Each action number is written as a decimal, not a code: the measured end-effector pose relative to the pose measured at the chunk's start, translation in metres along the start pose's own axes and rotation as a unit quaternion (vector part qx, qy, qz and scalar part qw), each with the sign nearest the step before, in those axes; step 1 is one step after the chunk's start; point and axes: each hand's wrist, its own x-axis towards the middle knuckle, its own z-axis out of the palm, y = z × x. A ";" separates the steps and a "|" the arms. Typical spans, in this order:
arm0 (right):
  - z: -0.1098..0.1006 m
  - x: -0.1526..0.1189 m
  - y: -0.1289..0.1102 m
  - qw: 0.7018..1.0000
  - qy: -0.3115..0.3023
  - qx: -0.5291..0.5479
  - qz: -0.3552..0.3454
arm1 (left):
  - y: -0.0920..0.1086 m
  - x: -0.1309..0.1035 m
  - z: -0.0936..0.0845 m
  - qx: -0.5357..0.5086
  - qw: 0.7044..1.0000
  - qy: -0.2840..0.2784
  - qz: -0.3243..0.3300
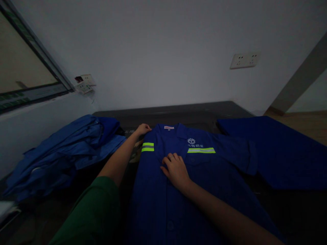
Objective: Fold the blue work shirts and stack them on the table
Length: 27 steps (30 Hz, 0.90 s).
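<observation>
Clothes (76,144) lie heaped on the bench (176,110) at left. Left hand (143,129) pinches the shoulder of a shirt (204,170) spread mid-bench; right hand (177,171) rests on its chest, thumb and fingers apart. Flat blue item (283,153) lies rightmost.

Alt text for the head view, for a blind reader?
A blue shirt with yellow-green stripes lies on a dark table, the left hand at its shoulder, the right hand on its front. Crumpled blue clothes lie to the left, a flat blue item to the right.
</observation>
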 end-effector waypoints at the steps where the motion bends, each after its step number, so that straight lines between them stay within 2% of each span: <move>1: 0.000 0.000 0.000 1.000 0.002 0.001 0.000 | 0.001 -0.001 0.002 0.007 1.000 0.016 -0.003; 5: 0.000 0.000 0.000 1.000 0.000 0.001 0.002 | 0.008 -0.014 0.008 0.036 0.996 0.081 -0.005; 9: -0.002 0.000 -0.001 1.000 -0.002 0.001 0.002 | 0.027 -0.034 0.010 0.069 0.988 0.134 0.014; 11: -0.003 0.000 -0.001 1.000 -0.003 0.000 0.003 | 0.039 -0.045 0.017 0.080 0.988 0.129 0.031; 14: -0.004 -0.001 -0.001 1.000 -0.004 0.004 0.001 | 0.053 -0.066 0.038 0.089 0.991 0.091 0.036; 18: -0.006 -0.002 0.000 0.999 0.004 0.035 0.009 | 0.061 -0.096 0.063 0.100 0.992 0.068 0.026; 21: -0.006 -0.002 0.001 0.999 0.006 0.054 0.004 | 0.063 -0.106 0.066 0.127 0.990 0.067 0.002; 27: -0.001 0.002 0.011 0.996 -0.014 0.075 -0.046 | 0.064 -0.103 0.061 0.137 0.988 0.048 -0.041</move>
